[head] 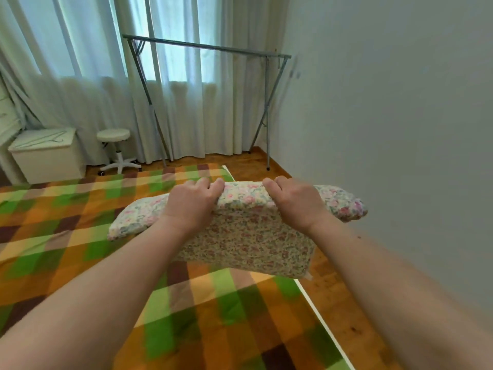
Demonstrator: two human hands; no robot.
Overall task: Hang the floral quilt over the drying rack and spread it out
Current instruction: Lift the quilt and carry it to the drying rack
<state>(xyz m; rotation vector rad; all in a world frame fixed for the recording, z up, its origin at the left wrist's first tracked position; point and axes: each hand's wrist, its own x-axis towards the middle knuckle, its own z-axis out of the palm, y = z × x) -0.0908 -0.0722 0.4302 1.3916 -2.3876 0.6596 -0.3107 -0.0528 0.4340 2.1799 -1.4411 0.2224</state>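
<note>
Floral quilt (240,231), folded, gripped by left hand (193,202) and right hand (293,202); drying rack (205,46) well beyond, long axes roughly parallel.

One floral quilt (248,236); one drying rack (208,46); one stool (113,134); two hands (194,204) (293,201)

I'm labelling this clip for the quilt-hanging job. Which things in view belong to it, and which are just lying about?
Job: folded floral quilt, gripped by left hand and right hand; drying rack, nothing on it.
Lying about: round stool, white box, checked bedspread, curtains.
</note>
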